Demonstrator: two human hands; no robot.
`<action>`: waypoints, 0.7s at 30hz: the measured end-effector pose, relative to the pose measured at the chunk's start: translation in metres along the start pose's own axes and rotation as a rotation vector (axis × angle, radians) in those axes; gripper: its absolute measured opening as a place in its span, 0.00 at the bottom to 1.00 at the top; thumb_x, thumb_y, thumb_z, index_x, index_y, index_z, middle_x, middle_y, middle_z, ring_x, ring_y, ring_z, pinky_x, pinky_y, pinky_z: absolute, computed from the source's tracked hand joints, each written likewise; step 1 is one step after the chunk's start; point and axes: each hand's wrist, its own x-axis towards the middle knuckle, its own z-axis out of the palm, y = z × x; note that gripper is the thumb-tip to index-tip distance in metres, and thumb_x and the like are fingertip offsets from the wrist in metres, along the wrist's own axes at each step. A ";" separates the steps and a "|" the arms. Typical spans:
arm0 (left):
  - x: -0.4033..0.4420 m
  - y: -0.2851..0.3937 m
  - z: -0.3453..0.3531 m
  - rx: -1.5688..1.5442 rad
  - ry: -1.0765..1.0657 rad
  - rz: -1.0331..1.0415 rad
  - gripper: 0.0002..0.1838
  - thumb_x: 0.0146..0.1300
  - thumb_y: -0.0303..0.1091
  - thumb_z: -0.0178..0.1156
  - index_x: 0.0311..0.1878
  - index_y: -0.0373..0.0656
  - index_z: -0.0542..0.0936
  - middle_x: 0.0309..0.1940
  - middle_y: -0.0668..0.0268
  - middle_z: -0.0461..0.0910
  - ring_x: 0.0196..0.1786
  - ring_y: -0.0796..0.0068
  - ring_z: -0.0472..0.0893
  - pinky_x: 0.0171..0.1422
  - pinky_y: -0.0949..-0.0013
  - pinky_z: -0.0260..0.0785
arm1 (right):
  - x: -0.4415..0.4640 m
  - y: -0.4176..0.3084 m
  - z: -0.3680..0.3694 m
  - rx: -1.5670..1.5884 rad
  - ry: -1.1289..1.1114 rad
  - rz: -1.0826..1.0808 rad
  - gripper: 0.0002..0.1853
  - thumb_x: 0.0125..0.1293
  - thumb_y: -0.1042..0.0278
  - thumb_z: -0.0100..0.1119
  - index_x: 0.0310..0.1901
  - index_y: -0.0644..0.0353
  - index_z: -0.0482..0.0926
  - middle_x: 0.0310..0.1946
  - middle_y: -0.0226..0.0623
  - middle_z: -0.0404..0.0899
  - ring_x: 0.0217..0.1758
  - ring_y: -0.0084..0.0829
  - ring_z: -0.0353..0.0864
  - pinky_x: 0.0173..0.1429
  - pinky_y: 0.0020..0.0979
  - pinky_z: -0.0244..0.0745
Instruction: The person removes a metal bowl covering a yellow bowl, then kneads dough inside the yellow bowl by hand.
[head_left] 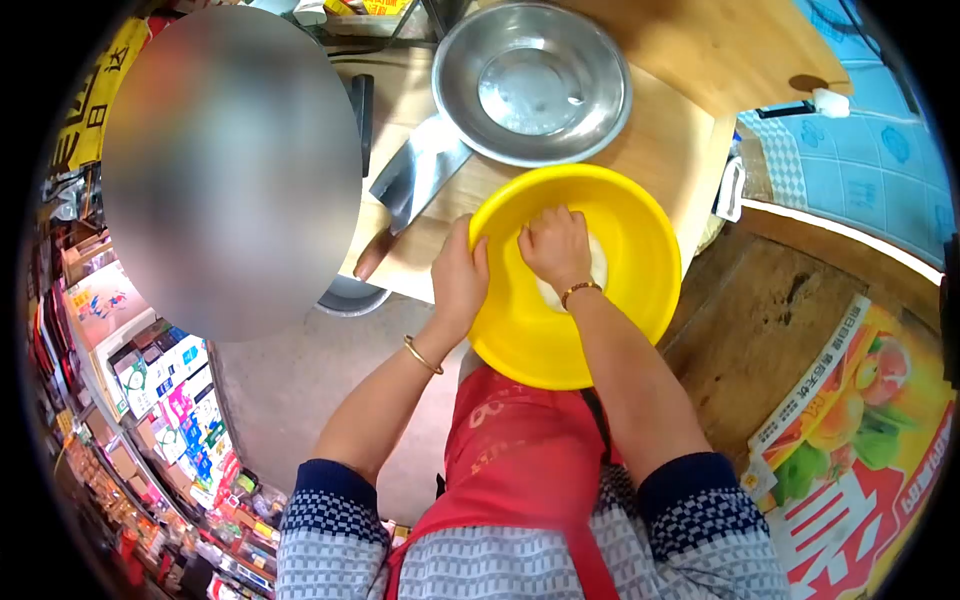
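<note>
A yellow basin [640, 310] rests against the front edge of the table, tilted slightly toward me. My left hand [460, 275] grips its left rim, thumb inside and fingers round the outside. Inside the basin lies a pale lump of dough [599, 265], partly covered by my right hand and wrist. My right hand [558, 245] is closed with curled fingers, pressing down at the dough; the fingertips are hidden. Just behind the basin stands a wide steel bowl [535, 95], with only a shiny spot visible in it.
A broad-bladed cleaver [420, 175] lies left of the basin on the wooden table [660, 125], its handle toward me. A blurred oval hides the left side. A metal pan [355, 297] shows below the table edge. A printed carton [860, 440] stands at lower right.
</note>
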 end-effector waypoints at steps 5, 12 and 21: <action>0.000 -0.003 0.000 -0.005 -0.059 -0.038 0.16 0.65 0.28 0.55 0.56 0.41 0.70 0.43 0.47 0.79 0.45 0.42 0.79 0.46 0.53 0.71 | 0.009 0.002 0.005 -0.007 -0.082 0.003 0.15 0.62 0.56 0.52 0.27 0.55 0.84 0.31 0.35 0.82 0.43 0.36 0.76 0.50 0.42 0.66; -0.003 -0.006 0.002 0.037 -0.022 0.001 0.16 0.65 0.28 0.55 0.55 0.41 0.70 0.40 0.47 0.79 0.44 0.41 0.78 0.44 0.52 0.71 | 0.018 0.003 0.012 -0.058 0.019 -0.056 0.16 0.59 0.58 0.53 0.19 0.54 0.82 0.22 0.37 0.81 0.28 0.38 0.79 0.40 0.40 0.70; -0.009 -0.010 0.007 0.116 0.078 0.058 0.16 0.64 0.33 0.58 0.54 0.43 0.72 0.39 0.47 0.80 0.43 0.43 0.79 0.45 0.48 0.70 | -0.003 0.006 -0.006 0.024 0.110 -0.162 0.16 0.63 0.57 0.52 0.25 0.55 0.84 0.26 0.38 0.83 0.32 0.39 0.80 0.42 0.43 0.71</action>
